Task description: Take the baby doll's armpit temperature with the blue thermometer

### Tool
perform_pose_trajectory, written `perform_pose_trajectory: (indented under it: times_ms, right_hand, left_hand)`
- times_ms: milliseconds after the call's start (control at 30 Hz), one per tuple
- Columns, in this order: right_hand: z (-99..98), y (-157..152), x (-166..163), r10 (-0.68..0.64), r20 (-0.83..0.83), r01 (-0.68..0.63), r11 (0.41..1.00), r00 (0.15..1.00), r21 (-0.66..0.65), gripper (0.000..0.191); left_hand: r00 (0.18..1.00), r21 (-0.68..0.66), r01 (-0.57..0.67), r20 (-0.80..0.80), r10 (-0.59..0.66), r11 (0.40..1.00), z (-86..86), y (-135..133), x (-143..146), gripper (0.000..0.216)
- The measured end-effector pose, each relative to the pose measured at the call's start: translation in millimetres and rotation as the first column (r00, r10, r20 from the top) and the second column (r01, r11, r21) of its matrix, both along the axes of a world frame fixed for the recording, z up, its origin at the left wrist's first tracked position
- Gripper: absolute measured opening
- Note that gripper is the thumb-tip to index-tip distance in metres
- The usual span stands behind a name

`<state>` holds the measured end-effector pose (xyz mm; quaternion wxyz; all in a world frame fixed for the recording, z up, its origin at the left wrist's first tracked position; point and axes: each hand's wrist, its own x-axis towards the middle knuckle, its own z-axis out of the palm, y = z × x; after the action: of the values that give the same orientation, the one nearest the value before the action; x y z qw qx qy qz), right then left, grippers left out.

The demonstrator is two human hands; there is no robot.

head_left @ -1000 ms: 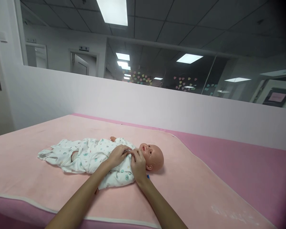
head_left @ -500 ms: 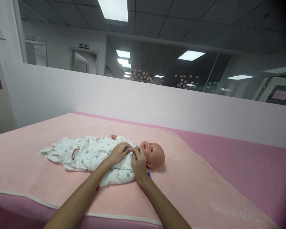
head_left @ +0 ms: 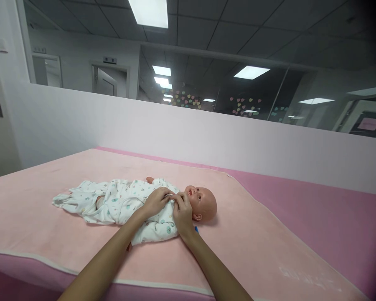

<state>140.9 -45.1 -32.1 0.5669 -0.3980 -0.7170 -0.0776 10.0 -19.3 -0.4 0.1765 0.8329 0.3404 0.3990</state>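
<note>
A baby doll (head_left: 207, 204) lies on its back across the peach mat, its head to the right. It wears a white printed baby garment (head_left: 122, 205) with long sleeves. At the doll's upper chest, my left hand (head_left: 158, 201) has its fingers bent and pinched on the garment near the neckline. My right hand (head_left: 182, 211) meets it there from the right, just below the doll's chin, with its fingertips also pinched on the cloth. The fingers of both hands almost touch and hide the exact bit of fabric between them.
The peach mat (head_left: 253, 242) covers most of a pink padded surface (head_left: 326, 209). A small blue object (head_left: 196, 229) shows beside my right wrist. Behind runs a white half wall (head_left: 207, 133) with glass above it. A door (head_left: 0, 133) stands at the far left.
</note>
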Motion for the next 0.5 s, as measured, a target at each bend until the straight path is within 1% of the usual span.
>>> perform_pose_trajectory:
  times_ms: [233,500]
  right_hand:
    - [4.1,-1.6,-0.1,-0.009,-0.019,0.01,1.0,1.0,0.01,0.026]
    - [4.4,-1.0,-0.6,-0.012,-0.017,0.013,1.0,1.0,0.018,0.026]
  left_hand:
    - [1.0,0.025,-0.001,-0.002,0.001,1.0,0.0,0.2,-0.2,0.027]
    - [0.999,0.045,-0.018,-0.038,0.02,0.999,-0.2,0.2,0.1,0.027]
